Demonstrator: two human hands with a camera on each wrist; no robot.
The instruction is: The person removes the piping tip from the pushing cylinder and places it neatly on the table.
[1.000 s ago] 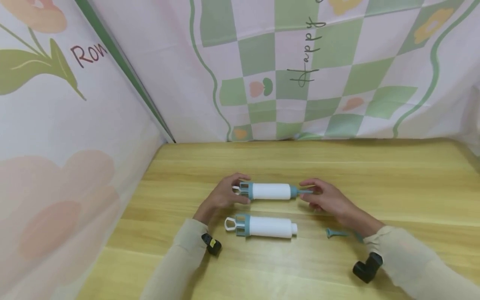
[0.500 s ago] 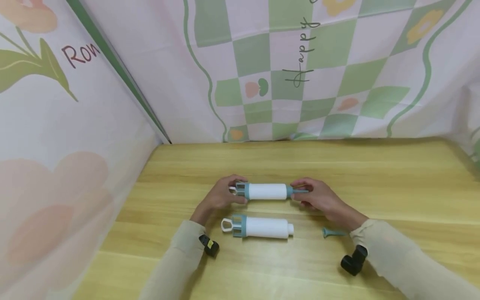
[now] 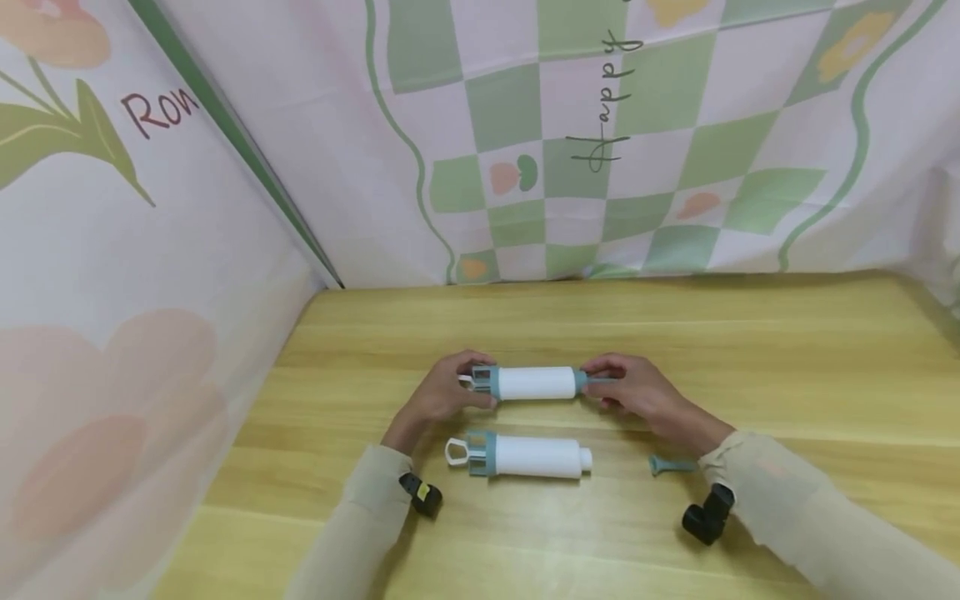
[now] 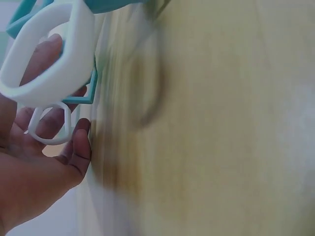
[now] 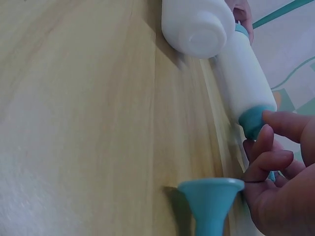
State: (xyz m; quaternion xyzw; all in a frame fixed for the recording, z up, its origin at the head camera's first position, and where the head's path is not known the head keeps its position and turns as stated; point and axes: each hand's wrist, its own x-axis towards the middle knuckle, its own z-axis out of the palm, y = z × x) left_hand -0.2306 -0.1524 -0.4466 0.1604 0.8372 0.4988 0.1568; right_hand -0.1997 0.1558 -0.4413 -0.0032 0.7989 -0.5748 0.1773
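Pinching the teal nozzle (image 3: pixel 581 382), the right hand (image 3: pixel 632 388) is facing the left hand (image 3: pixel 442 392), which is holding the teal collar (image 3: pixel 493 383); off-axis pressure is probably risking a tilted nozzle.

Smooth plastic cylinder (image 3: pixel 537 383), glossy wood-grain tabletop (image 3: pixel 585 542).

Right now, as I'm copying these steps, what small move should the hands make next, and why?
Probably a gentle twist of the teal nozzle by the right hand, to check it is snug: those fingers pinch it, it sits on the end of the far white tube, and the left hand holds the opposite end. The pictures cannot show how tight it is.
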